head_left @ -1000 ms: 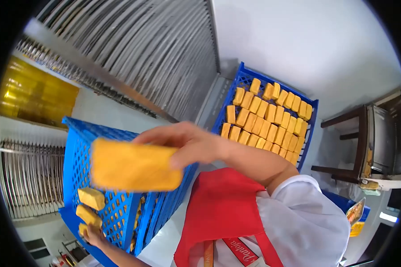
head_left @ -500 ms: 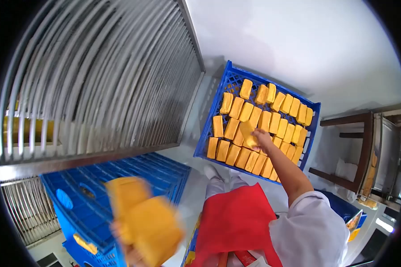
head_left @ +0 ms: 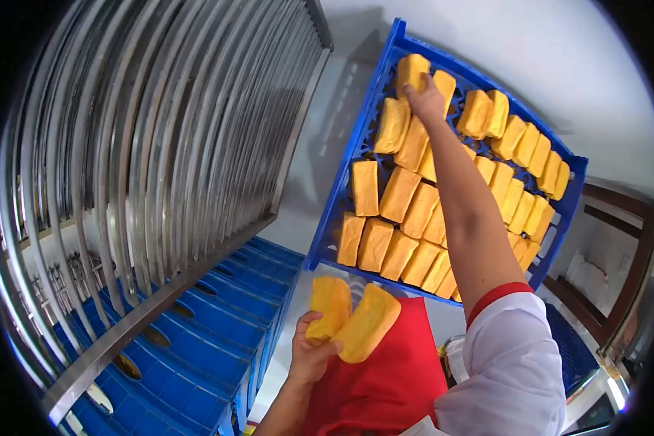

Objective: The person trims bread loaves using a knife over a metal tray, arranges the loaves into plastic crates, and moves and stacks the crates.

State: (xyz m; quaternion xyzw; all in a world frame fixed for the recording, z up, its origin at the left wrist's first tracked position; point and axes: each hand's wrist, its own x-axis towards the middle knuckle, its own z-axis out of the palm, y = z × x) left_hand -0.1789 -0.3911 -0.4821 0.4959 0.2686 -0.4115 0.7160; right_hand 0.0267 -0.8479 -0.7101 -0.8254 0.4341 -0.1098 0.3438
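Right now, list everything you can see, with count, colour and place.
Blue tray: one, blue, upper middle to right
Loaves in the tray: more than twenty, yellow, some hidden by the right arm
Loaves in the left hand: two, yellow, lower middle
Metal rack: one, grey, upper left
Crates: several, exact count unclear, blue, lower left
Wooden frame: one, dark brown, right edge
Wall: white, upper right
Apron: one, red, bottom middle
Sleeve: one, white with red trim, lower right
Left hand: one, bare, lower middle
Right hand: one, bare, on a loaf in the tray's far left corner
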